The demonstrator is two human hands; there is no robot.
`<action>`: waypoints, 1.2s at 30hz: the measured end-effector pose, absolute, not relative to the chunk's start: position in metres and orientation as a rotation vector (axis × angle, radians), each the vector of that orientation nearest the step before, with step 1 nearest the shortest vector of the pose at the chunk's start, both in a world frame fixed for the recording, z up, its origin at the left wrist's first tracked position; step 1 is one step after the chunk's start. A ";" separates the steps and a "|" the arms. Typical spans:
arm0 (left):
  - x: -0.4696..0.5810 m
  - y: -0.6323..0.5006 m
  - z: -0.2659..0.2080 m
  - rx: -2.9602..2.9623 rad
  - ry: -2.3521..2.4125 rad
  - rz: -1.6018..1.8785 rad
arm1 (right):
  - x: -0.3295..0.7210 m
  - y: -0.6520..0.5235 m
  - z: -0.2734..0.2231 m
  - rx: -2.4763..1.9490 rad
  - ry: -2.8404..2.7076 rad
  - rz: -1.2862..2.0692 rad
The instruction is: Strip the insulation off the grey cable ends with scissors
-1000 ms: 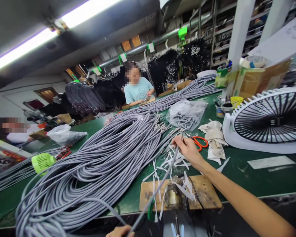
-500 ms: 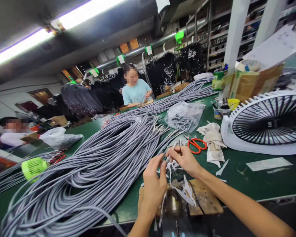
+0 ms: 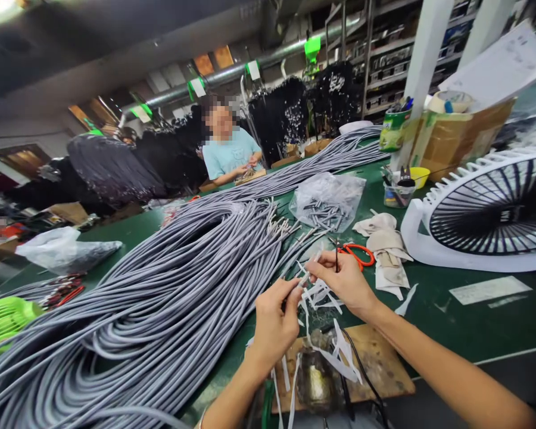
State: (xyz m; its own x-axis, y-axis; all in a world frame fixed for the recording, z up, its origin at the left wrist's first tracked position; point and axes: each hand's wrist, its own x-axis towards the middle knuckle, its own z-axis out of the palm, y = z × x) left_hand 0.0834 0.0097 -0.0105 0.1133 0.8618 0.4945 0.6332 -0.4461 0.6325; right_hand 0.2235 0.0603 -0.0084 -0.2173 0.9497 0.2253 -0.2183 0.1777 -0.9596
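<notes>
My left hand [image 3: 274, 316] is closed, its thumb and fingers pinching a grey cable near its end. From that grip the cable's whitish end [image 3: 307, 275] slants up to my right hand [image 3: 348, 283], whose fingertips are pressed together on it. A thin dark tool [image 3: 337, 257], its kind unclear, sticks up between the fingers of my right hand. Loose white strips [image 3: 319, 292] lie and hang just below both hands. Under them, a rounded metal piece [image 3: 315, 378] sits at a stained wooden board [image 3: 375, 357].
A big coil of grey cables [image 3: 170, 280] covers the green table's left side. Beyond my hands lie a clear bag of short grey pieces [image 3: 328, 205] and orange-handled scissors [image 3: 361, 255]. Rightward are cloth gloves [image 3: 386, 247] and a white fan [image 3: 411, 238]. A person [image 3: 232, 155] sits opposite.
The view has swung right and down, so the coil and background appear further left. My right hand has shifted slightly rightward, and more of the whitish cable end shows between my hands.
</notes>
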 end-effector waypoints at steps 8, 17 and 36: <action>0.081 0.007 -0.025 1.637 1.468 1.325 | 0.215 0.057 -0.019 -1.020 -1.558 1.031; 0.068 0.008 -0.019 1.360 1.350 1.477 | 0.212 0.043 -0.023 -0.955 -2.052 0.628; 0.072 0.003 -0.019 1.438 1.338 1.376 | 0.210 0.040 -0.025 -0.965 -1.963 0.954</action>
State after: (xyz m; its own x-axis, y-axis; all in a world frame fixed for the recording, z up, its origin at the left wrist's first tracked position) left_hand 0.0717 0.0027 -0.0193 -0.1119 0.9691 0.2200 0.1927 -0.1960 0.9615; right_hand 0.2097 0.0404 -0.0248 -0.4456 0.8488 0.2845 0.3012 0.4414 -0.8452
